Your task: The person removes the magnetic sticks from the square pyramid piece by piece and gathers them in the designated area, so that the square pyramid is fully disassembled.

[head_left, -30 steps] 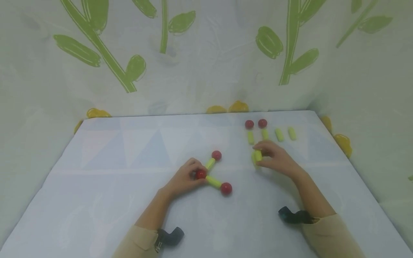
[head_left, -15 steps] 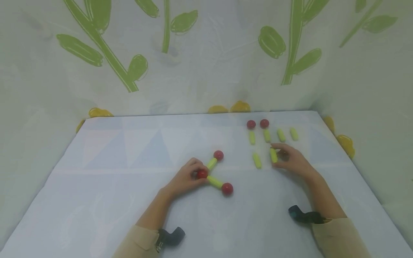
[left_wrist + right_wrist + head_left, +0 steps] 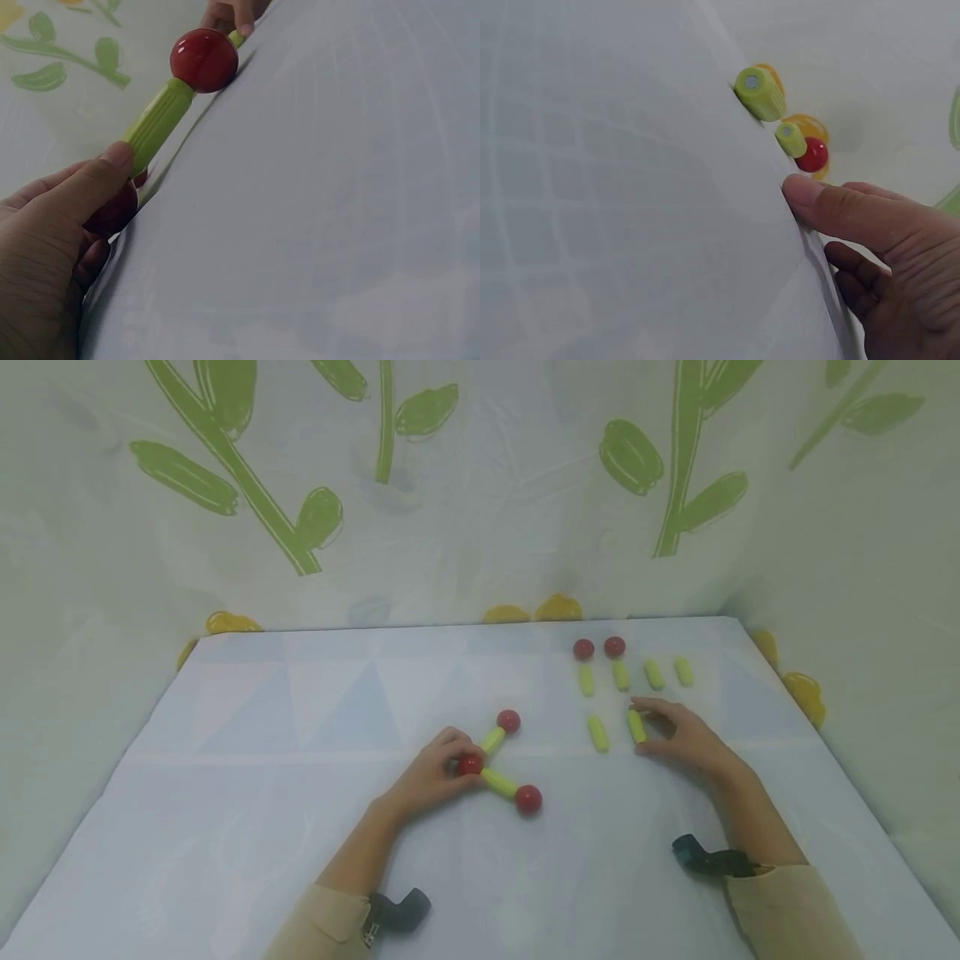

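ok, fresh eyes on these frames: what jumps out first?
Probably the V of red balls and yellow-green rods mid-table, the left hand gripping the red ball at its corner. Next, to its right, the right hand, thumb and fingers at the ends of a single rod. Then the big green leaf print on the pale backdrop beyond the table.

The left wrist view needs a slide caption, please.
Left grip on a red ball, a green rod running to a second red ball.
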The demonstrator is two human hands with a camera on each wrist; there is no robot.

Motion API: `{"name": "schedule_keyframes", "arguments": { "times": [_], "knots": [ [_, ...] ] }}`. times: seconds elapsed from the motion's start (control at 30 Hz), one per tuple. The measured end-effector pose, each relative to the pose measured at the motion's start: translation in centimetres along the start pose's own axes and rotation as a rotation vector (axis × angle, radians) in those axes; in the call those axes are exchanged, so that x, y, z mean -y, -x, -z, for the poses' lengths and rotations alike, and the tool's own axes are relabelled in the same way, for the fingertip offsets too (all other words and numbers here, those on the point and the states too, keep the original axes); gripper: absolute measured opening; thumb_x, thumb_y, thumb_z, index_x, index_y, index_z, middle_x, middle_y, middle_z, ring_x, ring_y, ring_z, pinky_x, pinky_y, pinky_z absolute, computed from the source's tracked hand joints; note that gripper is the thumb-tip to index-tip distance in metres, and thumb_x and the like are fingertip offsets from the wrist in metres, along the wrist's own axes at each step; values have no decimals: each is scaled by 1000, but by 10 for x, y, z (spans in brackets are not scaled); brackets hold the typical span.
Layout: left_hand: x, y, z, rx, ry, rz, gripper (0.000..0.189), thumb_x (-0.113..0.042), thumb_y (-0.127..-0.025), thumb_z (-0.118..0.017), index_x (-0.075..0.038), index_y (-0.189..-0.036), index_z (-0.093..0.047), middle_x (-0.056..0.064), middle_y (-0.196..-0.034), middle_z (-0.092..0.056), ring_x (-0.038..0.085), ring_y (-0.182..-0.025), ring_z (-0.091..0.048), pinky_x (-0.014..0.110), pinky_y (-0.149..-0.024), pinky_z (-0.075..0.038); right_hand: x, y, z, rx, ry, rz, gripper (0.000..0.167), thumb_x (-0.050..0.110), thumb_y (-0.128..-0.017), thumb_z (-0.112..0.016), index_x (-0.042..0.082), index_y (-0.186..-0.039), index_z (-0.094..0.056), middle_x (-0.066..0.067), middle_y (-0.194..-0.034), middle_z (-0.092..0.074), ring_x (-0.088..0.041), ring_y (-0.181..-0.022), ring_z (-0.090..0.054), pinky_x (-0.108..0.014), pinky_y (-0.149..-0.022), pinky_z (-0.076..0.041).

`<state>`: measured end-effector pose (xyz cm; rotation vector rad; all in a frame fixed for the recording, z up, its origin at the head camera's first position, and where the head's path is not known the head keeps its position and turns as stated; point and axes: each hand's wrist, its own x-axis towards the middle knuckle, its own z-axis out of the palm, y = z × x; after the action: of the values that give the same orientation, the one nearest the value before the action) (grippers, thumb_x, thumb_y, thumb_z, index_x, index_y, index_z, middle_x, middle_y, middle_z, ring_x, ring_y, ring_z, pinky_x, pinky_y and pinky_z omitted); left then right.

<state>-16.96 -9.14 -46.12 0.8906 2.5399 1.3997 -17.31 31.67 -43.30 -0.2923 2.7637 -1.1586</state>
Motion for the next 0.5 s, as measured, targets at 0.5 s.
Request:
{"name": "schedule_keyframes", "arguments": {
  "times": [0.5],
  "knots": [
    [3,-1,2,-17,72,-100,38,-13,-79,-76,-13,-115,-65,1,-110,-62,17,-107,-56,28,-96,-46,27,1,-3,-156,-35,7,58,28,-82,-74,9,-132,-52,-17,-137,-48,-37,-125,-41,-59,-100,-35]
  ]
}}
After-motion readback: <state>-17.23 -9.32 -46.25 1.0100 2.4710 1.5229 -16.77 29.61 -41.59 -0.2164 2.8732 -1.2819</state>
